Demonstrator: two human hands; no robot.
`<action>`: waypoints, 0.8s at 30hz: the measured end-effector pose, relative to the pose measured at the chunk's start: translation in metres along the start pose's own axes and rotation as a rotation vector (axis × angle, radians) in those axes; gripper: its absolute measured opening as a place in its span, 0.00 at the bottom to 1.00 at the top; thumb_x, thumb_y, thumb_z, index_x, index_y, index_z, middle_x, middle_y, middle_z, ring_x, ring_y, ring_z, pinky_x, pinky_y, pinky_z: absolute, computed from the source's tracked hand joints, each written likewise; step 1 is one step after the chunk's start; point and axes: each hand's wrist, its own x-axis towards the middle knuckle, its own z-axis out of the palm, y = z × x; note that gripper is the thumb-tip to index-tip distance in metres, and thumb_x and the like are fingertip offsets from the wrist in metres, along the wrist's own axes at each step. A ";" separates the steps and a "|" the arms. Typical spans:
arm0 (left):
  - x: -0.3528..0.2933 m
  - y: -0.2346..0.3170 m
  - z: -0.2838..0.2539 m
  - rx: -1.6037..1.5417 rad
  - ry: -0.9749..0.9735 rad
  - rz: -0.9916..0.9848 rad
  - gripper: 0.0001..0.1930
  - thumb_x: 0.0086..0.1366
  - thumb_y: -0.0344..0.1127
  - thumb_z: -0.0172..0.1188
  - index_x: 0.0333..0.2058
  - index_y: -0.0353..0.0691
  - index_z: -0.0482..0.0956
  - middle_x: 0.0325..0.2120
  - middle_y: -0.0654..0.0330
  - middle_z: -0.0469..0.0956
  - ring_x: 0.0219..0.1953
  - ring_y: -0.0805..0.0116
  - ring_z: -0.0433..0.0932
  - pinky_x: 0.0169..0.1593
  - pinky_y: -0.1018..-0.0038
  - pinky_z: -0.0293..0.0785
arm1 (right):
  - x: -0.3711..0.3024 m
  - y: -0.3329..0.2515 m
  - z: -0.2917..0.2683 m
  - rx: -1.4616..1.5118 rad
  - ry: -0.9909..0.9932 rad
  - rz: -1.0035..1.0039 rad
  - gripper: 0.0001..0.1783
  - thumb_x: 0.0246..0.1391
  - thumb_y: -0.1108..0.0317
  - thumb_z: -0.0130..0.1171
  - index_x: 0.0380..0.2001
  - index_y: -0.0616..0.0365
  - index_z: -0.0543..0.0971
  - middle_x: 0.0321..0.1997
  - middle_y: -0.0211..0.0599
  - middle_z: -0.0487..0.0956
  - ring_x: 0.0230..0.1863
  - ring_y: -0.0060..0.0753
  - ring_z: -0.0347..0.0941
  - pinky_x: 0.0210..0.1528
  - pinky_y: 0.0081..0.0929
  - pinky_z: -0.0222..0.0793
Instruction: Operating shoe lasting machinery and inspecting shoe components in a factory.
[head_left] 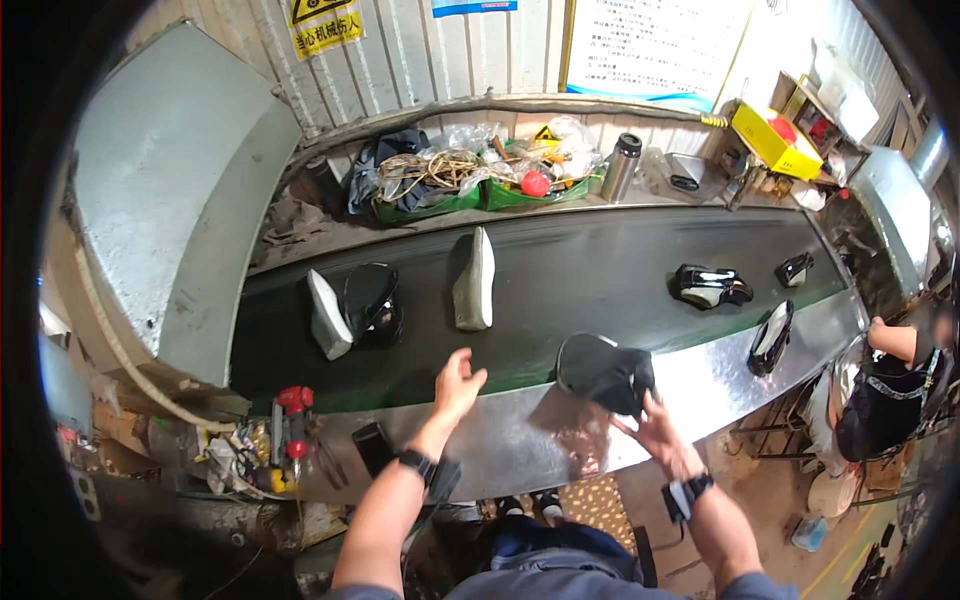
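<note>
Nearest, the polished metal ledge (pixel 512 432) ran left to right before the person, with a dark phone (pixel 373 447) on its left part and a red power tool (pixel 294 415) farther left. Just above the ledge, on the right, the right hand (pixel 655 432) had its fingers curled up to the near right end of a black shoe upper (pixel 605 370), which it seemed to pinch, though dark material and blur hid the exact grip. That upper lay to the far left of the right hand, its long axis slanting from far left to near right, and reached over the belt's near edge. The left hand (pixel 460 388), well apart from the upper and to its left, was empty, fingers half spread and thumb out to the right. Beyond its fingertips, on the dark conveyor belt (pixel 580 260), stood a pale shoe-shaped form (pixel 475 280), long axis near to far, its near end close to the left hand but not touched; the left hand was clearly the nearer one to it. Left of that, a second pale form (pixel 328 315) leaned beside a glossy black piece (pixel 373 303). Farthest, behind the belt, stood a steel flask (pixel 622 167).
</note>
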 end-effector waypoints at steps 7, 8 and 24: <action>0.145 -0.015 0.065 0.413 0.300 0.000 0.58 0.51 0.45 0.73 0.73 0.55 0.41 0.66 0.30 0.49 0.67 0.31 0.54 0.68 0.46 0.55 | -0.116 0.025 0.030 0.083 0.072 -0.029 0.31 0.59 0.70 0.65 0.62 0.43 0.64 0.62 0.36 0.73 0.61 0.45 0.73 0.63 0.68 0.67; 0.146 -0.014 0.070 0.428 0.301 0.002 0.57 0.52 0.43 0.72 0.73 0.56 0.41 0.66 0.31 0.50 0.66 0.32 0.56 0.67 0.47 0.57 | -0.121 0.026 0.025 0.067 0.073 -0.050 0.30 0.61 0.67 0.63 0.63 0.44 0.64 0.62 0.37 0.72 0.61 0.45 0.73 0.62 0.66 0.69; -0.142 0.032 0.031 0.662 -0.108 1.158 0.18 0.54 0.31 0.62 0.46 0.55 0.82 0.59 0.57 0.68 0.62 0.56 0.64 0.63 0.56 0.61 | -0.086 0.006 0.018 0.199 0.229 -0.082 0.14 0.68 0.55 0.51 0.42 0.53 0.77 0.34 0.32 0.77 0.37 0.29 0.73 0.40 0.32 0.73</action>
